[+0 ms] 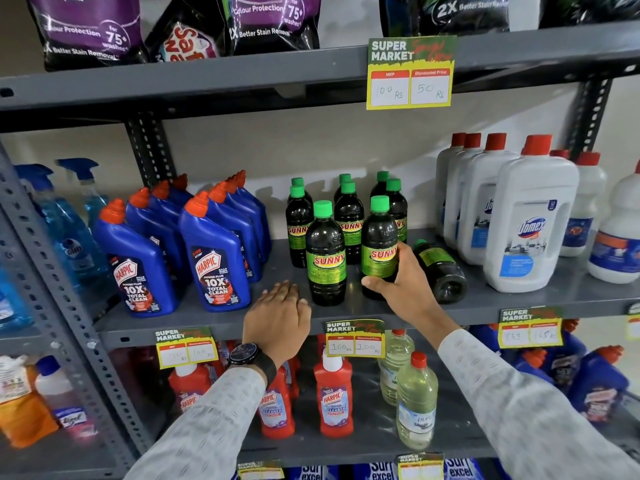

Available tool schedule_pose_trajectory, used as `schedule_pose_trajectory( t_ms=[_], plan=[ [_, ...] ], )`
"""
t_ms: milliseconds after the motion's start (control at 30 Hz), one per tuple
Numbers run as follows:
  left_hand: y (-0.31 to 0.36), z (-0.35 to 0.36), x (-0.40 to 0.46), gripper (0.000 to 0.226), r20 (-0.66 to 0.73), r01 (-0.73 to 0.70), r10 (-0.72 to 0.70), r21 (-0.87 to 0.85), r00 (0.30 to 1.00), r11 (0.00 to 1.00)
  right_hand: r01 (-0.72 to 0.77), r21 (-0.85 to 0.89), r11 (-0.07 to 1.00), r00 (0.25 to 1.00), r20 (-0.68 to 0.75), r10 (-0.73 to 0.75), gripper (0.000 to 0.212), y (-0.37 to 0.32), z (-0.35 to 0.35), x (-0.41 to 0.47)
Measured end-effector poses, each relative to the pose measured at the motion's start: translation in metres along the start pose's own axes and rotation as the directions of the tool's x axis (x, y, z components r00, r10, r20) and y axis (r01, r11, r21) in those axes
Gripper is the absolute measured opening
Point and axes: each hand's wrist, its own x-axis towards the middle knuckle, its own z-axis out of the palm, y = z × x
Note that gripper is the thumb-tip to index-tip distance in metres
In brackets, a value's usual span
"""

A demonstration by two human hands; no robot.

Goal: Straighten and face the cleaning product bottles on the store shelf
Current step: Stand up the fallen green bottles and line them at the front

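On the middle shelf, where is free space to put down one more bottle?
Bare shelf lies between the front Harpic bottle and front Sunny bottle, beside the left hand. Right of the held Sunny, a fallen bottle crowds it.

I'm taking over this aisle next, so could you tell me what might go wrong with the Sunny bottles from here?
1. A fallen Sunny bottle lies on its side just behind the right hand; it may roll or get bumped.
2. The gripped Sunny bottle stands close to the front Sunny bottle; turning it could knock that one over.
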Motion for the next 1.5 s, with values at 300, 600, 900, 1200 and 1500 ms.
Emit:
schedule_pose_trajectory(
  t_ms=[300, 600, 900, 1200, 1500],
  plan=[
    [0.000, -0.001, 0.000, 0.068, 0.004, 0.000, 0.000, -0.005, 1.000, 1.000, -0.052, -0.041, 0.998, 0.998, 0.025, 0.053, 0.080, 0.007, 0.002, 0.002],
    [0.001, -0.003, -0.001, 0.064, 0.012, -0.004, 0.004, 0.003, 1.000, 1.000, -0.066, -0.088, 0.994, 0.997, -0.033, 0.064, 0.082, 0.007, 0.004, 0.001],
    [0.002, -0.003, -0.001, 0.067, 0.011, -0.003, 0.003, 0.006, 1.000, 1.000, -0.086, -0.088, 0.992, 0.996, -0.033, 0.083, 0.082, 0.001, 0.001, -0.003],
    [0.001, -0.001, -0.001, 0.065, 0.018, -0.011, 0.011, -0.010, 1.000, 1.000, 0.150, -0.370, 0.917, 0.908, -0.315, -0.275, 0.062, -0.035, -0.043, 0.003],
    [0.000, -0.001, -0.001, 0.068, 0.009, -0.002, 0.002, -0.018, 1.000, 1.000, -0.364, -0.657, 0.660, 0.887, -0.028, 0.461, 0.051, -0.010, -0.092, 0.059]
  ],
)
